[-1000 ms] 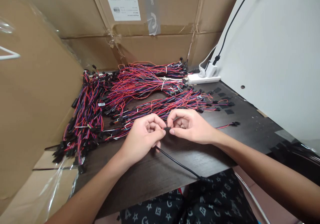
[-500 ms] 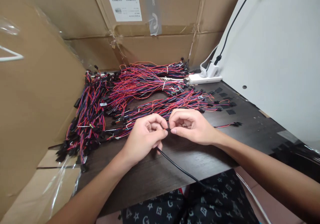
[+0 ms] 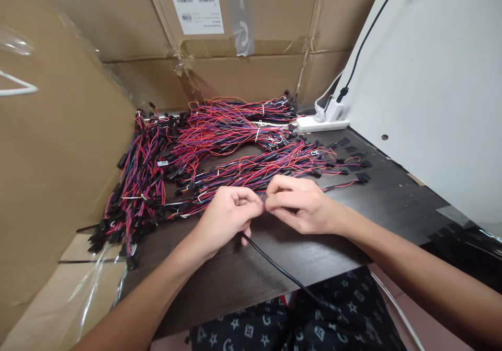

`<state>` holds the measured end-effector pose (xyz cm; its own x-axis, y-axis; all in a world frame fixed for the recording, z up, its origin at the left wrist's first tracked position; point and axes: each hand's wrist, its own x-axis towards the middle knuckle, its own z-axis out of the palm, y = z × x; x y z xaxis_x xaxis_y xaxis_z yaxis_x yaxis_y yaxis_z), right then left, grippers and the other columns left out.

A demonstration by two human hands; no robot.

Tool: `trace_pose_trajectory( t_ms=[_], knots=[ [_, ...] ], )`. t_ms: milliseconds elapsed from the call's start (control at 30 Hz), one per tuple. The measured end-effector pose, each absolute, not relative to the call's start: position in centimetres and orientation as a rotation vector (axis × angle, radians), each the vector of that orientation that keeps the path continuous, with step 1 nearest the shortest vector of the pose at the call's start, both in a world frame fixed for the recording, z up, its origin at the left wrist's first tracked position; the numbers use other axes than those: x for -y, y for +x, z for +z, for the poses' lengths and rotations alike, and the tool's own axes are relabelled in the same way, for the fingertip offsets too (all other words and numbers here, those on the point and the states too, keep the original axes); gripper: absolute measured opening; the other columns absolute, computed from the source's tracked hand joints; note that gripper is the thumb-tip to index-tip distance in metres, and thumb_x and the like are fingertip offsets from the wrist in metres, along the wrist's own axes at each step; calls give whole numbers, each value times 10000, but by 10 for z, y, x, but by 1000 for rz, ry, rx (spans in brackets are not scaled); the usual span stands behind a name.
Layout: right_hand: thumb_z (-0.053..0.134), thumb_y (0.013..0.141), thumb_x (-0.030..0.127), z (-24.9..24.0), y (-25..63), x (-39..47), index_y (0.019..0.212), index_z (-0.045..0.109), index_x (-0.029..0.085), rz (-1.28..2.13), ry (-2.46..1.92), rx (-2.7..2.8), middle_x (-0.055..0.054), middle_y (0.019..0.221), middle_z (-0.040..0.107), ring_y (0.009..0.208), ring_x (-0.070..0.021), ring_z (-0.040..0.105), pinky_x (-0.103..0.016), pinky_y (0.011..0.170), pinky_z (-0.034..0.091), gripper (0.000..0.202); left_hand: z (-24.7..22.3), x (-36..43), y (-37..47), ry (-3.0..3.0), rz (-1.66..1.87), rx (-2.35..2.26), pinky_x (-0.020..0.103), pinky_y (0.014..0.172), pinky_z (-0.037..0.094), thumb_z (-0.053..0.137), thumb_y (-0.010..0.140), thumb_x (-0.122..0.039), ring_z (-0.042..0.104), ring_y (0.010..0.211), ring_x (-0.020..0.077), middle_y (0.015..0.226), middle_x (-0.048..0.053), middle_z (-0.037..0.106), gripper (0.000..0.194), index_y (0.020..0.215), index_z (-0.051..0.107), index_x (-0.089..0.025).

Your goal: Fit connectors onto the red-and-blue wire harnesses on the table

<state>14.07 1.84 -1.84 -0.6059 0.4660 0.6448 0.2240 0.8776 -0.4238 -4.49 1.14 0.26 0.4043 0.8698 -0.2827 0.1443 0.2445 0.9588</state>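
Note:
My left hand point(image 3: 231, 212) is closed, thumb and index finger pinched together, with a black cable point(image 3: 280, 270) running out from under its palm toward my lap. Facing it, my right hand point(image 3: 296, 204) is also closed in a pinch. The fingertips of both hands nearly meet above the dark table point(image 3: 219, 283), and what lies between them is too small and covered to make out. Just behind the hands lies a bundle of red and black wire harnesses point(image 3: 251, 168). One harness end with red wires and a black connector point(image 3: 363, 178) sticks out past my right hand.
More tied harness bundles point(image 3: 227, 128) lie at the back, and a pile point(image 3: 143, 173) at the left. A white power strip point(image 3: 323, 124) with plugs sits at the back right. Cardboard point(image 3: 58, 131) walls the left and back; a white panel point(image 3: 439, 94) stands at the right.
My right hand's fingers have closed from a loose curl into a tighter pinch. The harness end at the right has shifted up and left. My left hand has lowered slightly.

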Motion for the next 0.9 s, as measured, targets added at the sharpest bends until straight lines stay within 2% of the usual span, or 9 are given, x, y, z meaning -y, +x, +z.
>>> trace_pose_trajectory(
  t_ms=[233, 467, 700, 900],
  knots=[
    [492, 785, 66, -11, 139, -16, 757, 555, 147, 558, -553, 2172, -51, 790, 518, 686, -133, 479, -261, 624, 407, 107, 6, -11, -44, 1263, 666, -1129, 149, 282, 367, 615, 595, -223, 442, 303, 78, 431, -58, 474, 126, 666, 598, -120],
    [535, 824, 102, -13, 137, -19, 763, 581, 138, 664, -723, 2086, -20, 716, 550, 618, -110, 472, -237, 592, 385, 85, 6, -10, -42, 1322, 697, -1168, 177, 299, 437, 626, 617, -222, 481, 346, 93, 467, -56, 483, 123, 680, 587, -124],
    [552, 822, 110, -15, 138, -19, 748, 579, 142, 575, -696, 2165, -8, 673, 551, 596, -106, 471, -227, 581, 377, 86, 4, -10, -43, 1400, 683, -1164, 189, 314, 461, 618, 650, -237, 482, 368, 94, 476, -52, 482, 125, 706, 607, -125],
    [460, 908, 146, -22, 138, -20, 791, 558, 138, 399, -716, 2306, -40, 718, 563, 638, -134, 477, -248, 592, 370, 153, 3, -9, -44, 1532, 662, -1204, 198, 321, 454, 576, 705, -271, 484, 378, 104, 498, -44, 477, 138, 718, 613, -139]
  ],
)
